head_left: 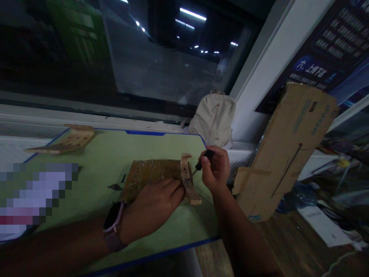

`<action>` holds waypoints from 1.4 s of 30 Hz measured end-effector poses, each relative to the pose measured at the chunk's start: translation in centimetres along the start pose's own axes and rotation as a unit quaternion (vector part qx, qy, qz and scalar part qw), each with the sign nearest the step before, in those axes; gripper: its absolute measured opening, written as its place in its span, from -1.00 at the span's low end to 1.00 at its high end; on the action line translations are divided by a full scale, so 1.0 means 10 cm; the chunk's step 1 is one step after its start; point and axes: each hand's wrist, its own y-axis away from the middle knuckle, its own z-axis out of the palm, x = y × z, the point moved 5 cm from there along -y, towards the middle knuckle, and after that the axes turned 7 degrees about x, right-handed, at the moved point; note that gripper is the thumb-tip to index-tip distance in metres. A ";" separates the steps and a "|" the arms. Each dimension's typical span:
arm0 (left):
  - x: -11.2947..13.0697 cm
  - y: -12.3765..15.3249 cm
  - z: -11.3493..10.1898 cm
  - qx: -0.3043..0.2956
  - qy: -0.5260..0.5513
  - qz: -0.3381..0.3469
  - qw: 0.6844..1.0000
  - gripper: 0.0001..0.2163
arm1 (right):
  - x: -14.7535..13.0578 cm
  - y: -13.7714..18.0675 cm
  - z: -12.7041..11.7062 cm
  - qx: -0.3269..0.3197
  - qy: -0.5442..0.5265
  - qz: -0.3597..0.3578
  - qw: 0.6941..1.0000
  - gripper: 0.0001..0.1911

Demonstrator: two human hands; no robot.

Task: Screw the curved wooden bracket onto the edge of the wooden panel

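My right hand (216, 169) is closed around the black handle of a screwdriver (208, 155). Its thin shaft slants down to the left, and the tip meets a curved wooden piece (186, 169) with holes in it. That piece stands at the right end of a brown wooden board (152, 169) with a shiny, marked surface. My left hand (158, 200), with a watch on the wrist, lies over the board. Its bent fingers are closed against the curved piece near the screwdriver tip; the thumb is hidden. Several dark screws (115, 186) lie left of the board.
A second curved wooden piece (76, 138) rests at the far left of the green, blue-edged table (109, 154). Something pixelated (37, 200) covers the left side. Behind are a beige backpack (215, 117) and a window; a large cardboard box (288, 154) leans to the right.
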 end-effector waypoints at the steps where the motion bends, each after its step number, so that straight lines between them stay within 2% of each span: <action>1: 0.00 0.01 -0.01 0.002 -0.001 -0.001 1.000 -0.83 | -0.01 0.00 0.00 0.001 -0.002 -0.004 1.000 -0.72; 17: 0.07 0.16 0.13 0.059 -0.031 0.032 0.997 -0.78 | -0.19 0.00 -0.03 -0.015 0.007 -0.052 0.999 -0.69; 21: 0.07 0.16 0.15 0.050 -0.024 0.028 0.998 -0.76 | -0.24 -0.02 -0.07 -0.020 0.019 -0.077 0.997 -0.70; 26: 0.12 0.16 0.14 0.074 -0.035 0.015 0.997 -0.74 | -0.35 -0.05 -0.10 -0.042 0.008 -0.103 0.994 -0.65; 32: 0.16 0.17 0.14 0.074 -0.037 0.017 0.996 -0.63 | -0.36 0.01 -0.20 -0.051 0.092 -0.132 0.986 -0.66; 36: 0.17 0.17 0.12 0.086 -0.052 0.020 0.995 -0.63 | -0.41 0.01 -0.19 -0.072 0.091 -0.168 0.979 -0.64; 39: 0.16 0.17 0.10 0.104 -0.052 0.021 0.993 -0.63 | -0.43 0.00 -0.18 -0.088 0.083 -0.161 0.980 -0.64; 42: 0.16 0.17 0.11 0.109 -0.052 0.019 0.993 -0.61 | -0.38 0.00 -0.16 -0.117 0.068 -0.109 0.985 -0.65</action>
